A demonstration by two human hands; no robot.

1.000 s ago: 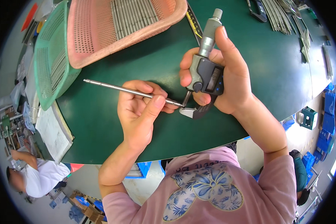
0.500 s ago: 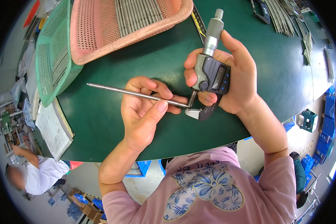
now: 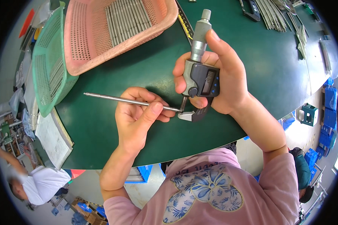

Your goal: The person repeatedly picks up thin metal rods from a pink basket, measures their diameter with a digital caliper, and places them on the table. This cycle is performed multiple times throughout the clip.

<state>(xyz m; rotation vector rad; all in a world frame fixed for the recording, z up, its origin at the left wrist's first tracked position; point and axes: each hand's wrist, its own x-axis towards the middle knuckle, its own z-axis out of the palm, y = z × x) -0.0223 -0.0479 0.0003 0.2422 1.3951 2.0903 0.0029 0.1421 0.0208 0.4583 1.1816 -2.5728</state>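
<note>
My left hand pinches a thin metal rod that sticks out to the left over the green table. The rod's right end sits in the jaw of a digital micrometer. My right hand grips that micrometer upright, thumb along its grey thimble, fingers wrapped around the dark body with its small display.
A pink perforated basket holding several metal rods stands at the back left, with a green basket of rods beside it. A notebook lies at the table's left edge. More rods lie at the back right. A person in white bends below left.
Both hands with the rod and micrometer have shifted slightly, and the rod's tip now sits between the micrometer's jaws. The grips are unchanged.
</note>
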